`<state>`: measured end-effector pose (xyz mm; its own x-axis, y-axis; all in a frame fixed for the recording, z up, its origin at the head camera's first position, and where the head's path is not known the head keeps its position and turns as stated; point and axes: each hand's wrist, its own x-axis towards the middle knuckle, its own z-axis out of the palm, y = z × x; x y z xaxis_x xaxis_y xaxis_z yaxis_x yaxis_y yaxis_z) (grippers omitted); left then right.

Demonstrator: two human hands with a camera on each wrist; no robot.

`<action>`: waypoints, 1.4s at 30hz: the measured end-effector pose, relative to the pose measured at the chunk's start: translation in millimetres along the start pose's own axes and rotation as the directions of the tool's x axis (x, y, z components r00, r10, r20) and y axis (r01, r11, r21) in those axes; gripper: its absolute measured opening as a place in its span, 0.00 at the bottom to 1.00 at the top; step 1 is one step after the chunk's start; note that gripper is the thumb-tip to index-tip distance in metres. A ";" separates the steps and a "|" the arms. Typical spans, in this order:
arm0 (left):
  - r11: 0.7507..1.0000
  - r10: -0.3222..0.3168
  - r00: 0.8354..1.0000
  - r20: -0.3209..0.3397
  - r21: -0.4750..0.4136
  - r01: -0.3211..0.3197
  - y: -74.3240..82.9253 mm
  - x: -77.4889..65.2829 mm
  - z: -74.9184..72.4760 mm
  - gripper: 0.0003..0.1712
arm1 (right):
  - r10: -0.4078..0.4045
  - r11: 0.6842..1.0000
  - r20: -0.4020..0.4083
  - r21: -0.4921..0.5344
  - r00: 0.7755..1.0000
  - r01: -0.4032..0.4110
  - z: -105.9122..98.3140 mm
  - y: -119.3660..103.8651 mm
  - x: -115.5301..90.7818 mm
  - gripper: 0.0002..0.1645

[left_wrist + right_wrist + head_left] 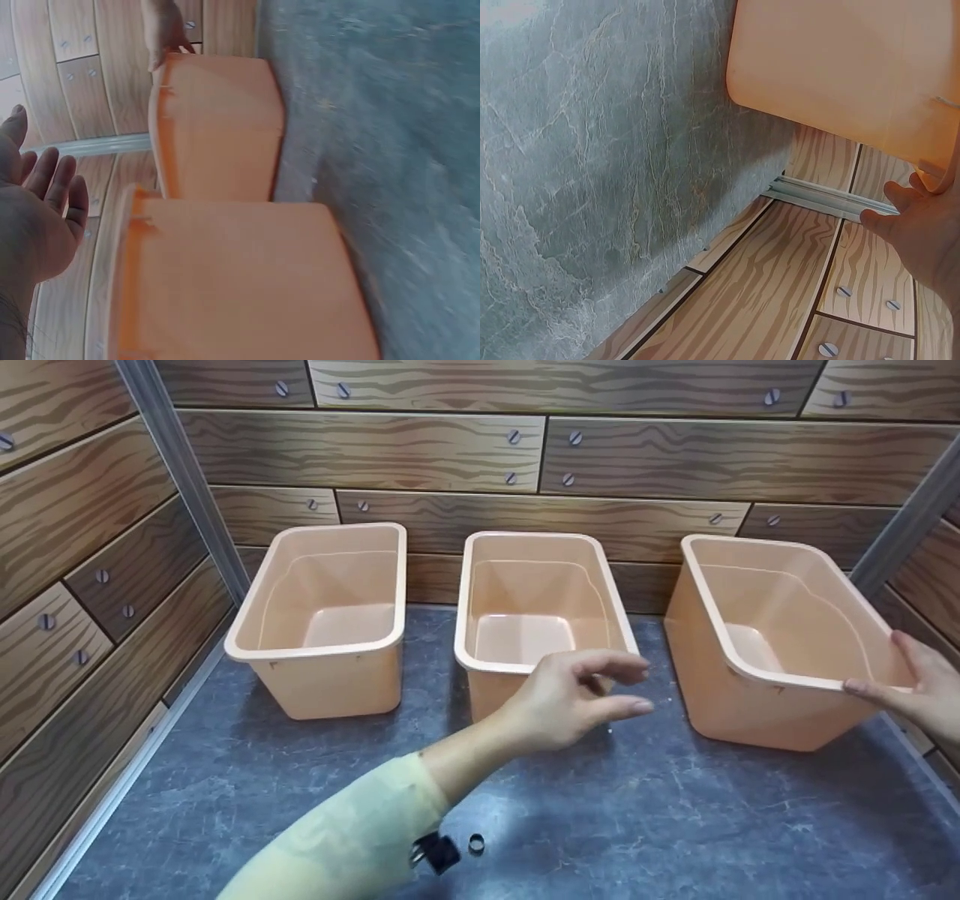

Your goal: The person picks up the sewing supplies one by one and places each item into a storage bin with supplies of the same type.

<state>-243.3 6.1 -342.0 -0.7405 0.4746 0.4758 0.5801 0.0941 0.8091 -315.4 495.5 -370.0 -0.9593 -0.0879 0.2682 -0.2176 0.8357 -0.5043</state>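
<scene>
Three peach plastic bins stand in a row: a left bin [330, 682], a middle bin [491, 686] and a right bin [750, 709], which sits at an angle. My left hand [566, 697] hovers by the middle bin's front right corner, its fingers loosely bent with nothing between them; the left wrist view shows the same hand [41, 210] with its palm bare. At the front right corner of the right bin, my right hand [926, 686] grips the rim. In the right wrist view, fingers of that hand [922, 232] lie under the rim's outer side.
On the blue-grey marbled tabletop [300, 810] near the front lie a small black clip-like item [437, 853], partly behind the left sleeve, and a small dark ring [476, 844]. Wood-patterned walls [450, 450] with metal corner strips stand around the back and sides.
</scene>
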 end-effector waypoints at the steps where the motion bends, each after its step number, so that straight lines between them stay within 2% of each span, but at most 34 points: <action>1: 1.000 -0.008 1.000 -0.007 -0.005 0.008 -2.2 -4.9 -2.4 0.22 | 0.003 1.000 0.009 -0.002 1.000 -0.003 -0.7 -0.5 1.1 0.64; 7: 0.997 -0.058 0.998 -0.024 -0.047 0.057 -15.1 -37.3 -15.4 0.24 | 0.015 1.000 0.068 0.000 0.998 -0.015 -2.5 -1.1 3.4 0.67; 12: 0.994 -0.082 0.997 -0.008 -0.072 0.081 -29.3 -61.7 -19.3 0.25 | 0.003 1.000 0.053 0.002 0.999 -0.003 -2.0 1.0 1.6 0.66; 17: 0.985 -0.123 0.992 -0.002 -0.118 0.122 -39.7 -79.5 -22.8 0.23 | 0.009 1.000 0.051 0.003 0.999 -0.009 -1.4 3.7 -0.6 0.66; 23: 0.990 -0.128 0.992 -0.006 -0.068 0.127 -40.6 -92.4 -29.8 0.22 | 0.018 1.000 0.054 -0.013 0.998 -0.018 -2.5 5.2 -2.1 0.66; 31: 0.984 -0.138 0.990 0.032 -0.106 0.141 -39.6 -104.2 -33.6 0.23 | 0.029 0.999 0.069 -0.017 0.997 -0.028 -6.0 1.8 -0.8 0.67; 42: 0.977 -0.177 0.982 0.061 -0.108 0.183 -52.6 -124.6 -42.9 0.24 | 0.040 0.999 0.101 -0.036 0.994 -0.036 -10.7 -4.0 -1.3 0.67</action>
<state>-196.0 -95.5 -429.0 -0.8093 0.5032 0.3032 0.3950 0.0840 0.9148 -311.3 498.1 -359.5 -0.9805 -0.1088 0.1639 -0.1760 0.8571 -0.4841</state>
